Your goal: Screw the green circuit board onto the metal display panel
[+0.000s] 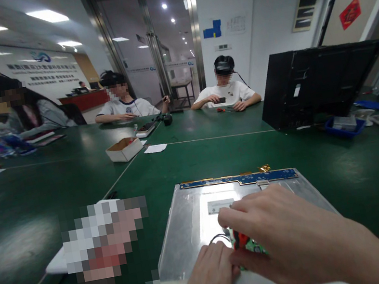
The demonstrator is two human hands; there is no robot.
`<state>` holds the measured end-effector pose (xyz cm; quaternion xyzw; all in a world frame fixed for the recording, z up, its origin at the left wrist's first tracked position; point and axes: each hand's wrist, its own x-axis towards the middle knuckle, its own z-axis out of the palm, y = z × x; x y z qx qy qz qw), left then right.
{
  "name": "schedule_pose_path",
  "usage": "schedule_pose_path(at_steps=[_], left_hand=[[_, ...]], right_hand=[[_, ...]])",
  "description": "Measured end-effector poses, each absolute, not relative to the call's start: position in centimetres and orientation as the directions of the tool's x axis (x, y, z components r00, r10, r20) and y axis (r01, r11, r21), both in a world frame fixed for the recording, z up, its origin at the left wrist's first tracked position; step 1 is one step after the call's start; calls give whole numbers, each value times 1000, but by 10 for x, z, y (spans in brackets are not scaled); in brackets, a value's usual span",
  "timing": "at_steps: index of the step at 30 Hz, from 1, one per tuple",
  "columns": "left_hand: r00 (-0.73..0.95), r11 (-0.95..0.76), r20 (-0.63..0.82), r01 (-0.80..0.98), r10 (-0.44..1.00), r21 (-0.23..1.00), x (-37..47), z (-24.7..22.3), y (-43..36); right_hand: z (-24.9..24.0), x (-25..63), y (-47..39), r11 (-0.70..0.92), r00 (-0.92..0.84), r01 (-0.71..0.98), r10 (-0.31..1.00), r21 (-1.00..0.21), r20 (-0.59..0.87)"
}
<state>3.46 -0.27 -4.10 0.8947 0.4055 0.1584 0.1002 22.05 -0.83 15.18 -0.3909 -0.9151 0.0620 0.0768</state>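
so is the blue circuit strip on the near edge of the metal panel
No, the blue circuit strip runs along the far edge of the metal panel, beyond the left hand and right hand.

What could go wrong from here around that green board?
The right hand holds a red-black piece right at the green board; a slip might scratch the board.

The dark cable arches beside the left hand, so a finger could snag it.

The blue strip lies exposed along the panel's far edge; a knock might damage it.
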Motion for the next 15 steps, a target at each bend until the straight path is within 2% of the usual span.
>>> schedule_pose_path(at_steps=[15], left_hand=[[644, -694, 259, 672, 720, 258, 34, -44, -3]], right_hand=[[151, 220, -8, 683, -674, 709, 729, -176, 116]])
